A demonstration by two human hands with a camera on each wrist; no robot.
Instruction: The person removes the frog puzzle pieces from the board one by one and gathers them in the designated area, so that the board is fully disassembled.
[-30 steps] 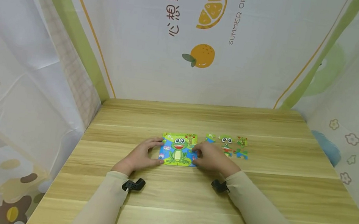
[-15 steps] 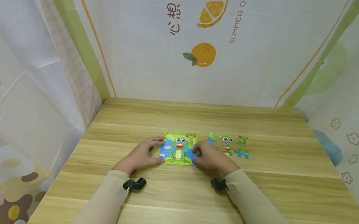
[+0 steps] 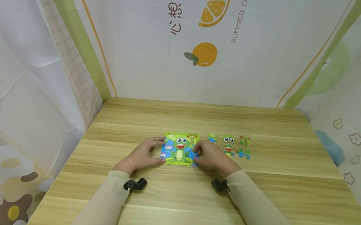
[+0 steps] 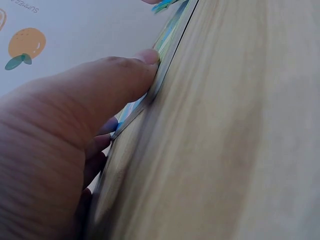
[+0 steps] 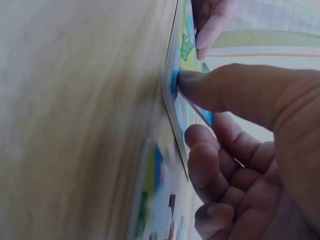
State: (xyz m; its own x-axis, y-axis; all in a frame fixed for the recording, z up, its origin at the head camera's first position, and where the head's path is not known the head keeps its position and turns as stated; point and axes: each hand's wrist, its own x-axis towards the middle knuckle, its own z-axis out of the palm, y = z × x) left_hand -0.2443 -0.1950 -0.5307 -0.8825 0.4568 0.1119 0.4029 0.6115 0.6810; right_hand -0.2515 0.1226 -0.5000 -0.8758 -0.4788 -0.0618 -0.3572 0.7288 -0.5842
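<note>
A square frog puzzle board [image 3: 178,155] lies on the wooden table, its green frog facing me. My left hand [image 3: 142,155] rests at the board's left side, thumb on the lower corner and fingers at the upper part of that edge. At the right edge, my right hand [image 3: 213,157] pinches a small blue-green puzzle piece [image 5: 206,115] between thumb and index finger. In the right wrist view the piece tilts close over the board, with the thumb tip right at the board's surface. The remaining right fingers curl loosely below. Most of the piece is hidden by the thumb.
Several loose puzzle pieces lie right of the board, including one with the frog's eyes [image 3: 229,139], one with a tree [image 3: 244,140] and a blue-green one [image 3: 243,154]. The wooden table [image 3: 173,211] meets a printed white curtain [image 3: 140,53] behind.
The view has shifted very slightly. Both hands keep almost the same place at the board, and the loose pieces lie as before.
</note>
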